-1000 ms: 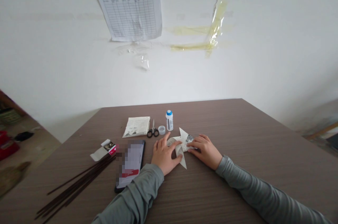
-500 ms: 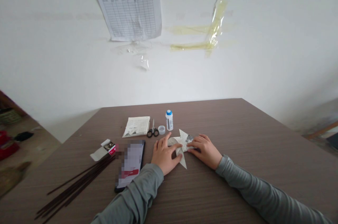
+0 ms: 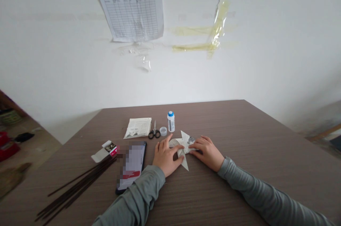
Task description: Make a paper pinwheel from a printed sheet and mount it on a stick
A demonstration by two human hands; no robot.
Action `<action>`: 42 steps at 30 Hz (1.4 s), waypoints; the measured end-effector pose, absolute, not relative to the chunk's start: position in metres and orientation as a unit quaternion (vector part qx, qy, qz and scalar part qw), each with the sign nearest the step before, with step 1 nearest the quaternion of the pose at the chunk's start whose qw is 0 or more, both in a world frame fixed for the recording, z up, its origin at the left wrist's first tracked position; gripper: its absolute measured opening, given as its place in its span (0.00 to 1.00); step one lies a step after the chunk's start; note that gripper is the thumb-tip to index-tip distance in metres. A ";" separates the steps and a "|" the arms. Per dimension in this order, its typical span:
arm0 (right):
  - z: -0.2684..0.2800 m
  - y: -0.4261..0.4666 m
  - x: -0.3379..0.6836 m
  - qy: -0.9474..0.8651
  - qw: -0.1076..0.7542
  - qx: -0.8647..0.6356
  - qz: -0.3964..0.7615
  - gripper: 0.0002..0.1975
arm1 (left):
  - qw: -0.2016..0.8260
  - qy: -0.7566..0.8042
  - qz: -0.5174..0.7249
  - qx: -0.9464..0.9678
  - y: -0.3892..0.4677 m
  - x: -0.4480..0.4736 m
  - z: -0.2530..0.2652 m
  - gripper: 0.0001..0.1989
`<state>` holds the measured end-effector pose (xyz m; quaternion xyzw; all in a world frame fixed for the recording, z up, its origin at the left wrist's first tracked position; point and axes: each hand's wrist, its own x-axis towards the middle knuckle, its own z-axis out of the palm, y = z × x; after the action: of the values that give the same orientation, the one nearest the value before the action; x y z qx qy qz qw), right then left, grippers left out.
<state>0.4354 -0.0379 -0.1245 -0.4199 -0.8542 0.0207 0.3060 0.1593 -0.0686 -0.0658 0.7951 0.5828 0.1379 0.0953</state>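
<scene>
A folded newspaper pinwheel (image 3: 186,147) with pointed flaps lies on the table between my hands. One point juts toward the back and another toward me. My left hand (image 3: 166,156) is at its left side, with the thumb and index finger closing on the near flap and the other fingers reaching over the left part. From the right, my right hand (image 3: 206,151) pinches the right flap, its fingers curled and their tips partly covering the paper. Just behind the pinwheel stands a white glue bottle (image 3: 171,122) with a blue top.
Left of the bottle are a clear round cap (image 3: 163,131), black-handled scissors (image 3: 154,133) and a folded newspaper stack (image 3: 138,127). A phone (image 3: 131,167) lies by my left forearm. Farther left are an opened small box (image 3: 104,150) and thin dark sticks (image 3: 77,188). A wall borders the table's back edge.
</scene>
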 end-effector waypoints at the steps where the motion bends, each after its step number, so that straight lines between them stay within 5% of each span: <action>1: -0.124 -0.038 0.435 -0.854 0.309 -0.418 0.017 0.07 | 0.095 0.582 0.139 0.796 -0.068 0.159 -0.066 0.21; 42: -0.125 -0.039 0.435 -0.850 0.310 -0.425 0.026 0.09 | 0.091 0.591 0.144 0.789 -0.066 0.160 -0.069 0.28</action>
<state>0.4347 -0.0386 -0.1246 -0.4254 -0.8500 0.0258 0.3096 0.1601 -0.0657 -0.0693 0.7888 0.5906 0.1441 0.0908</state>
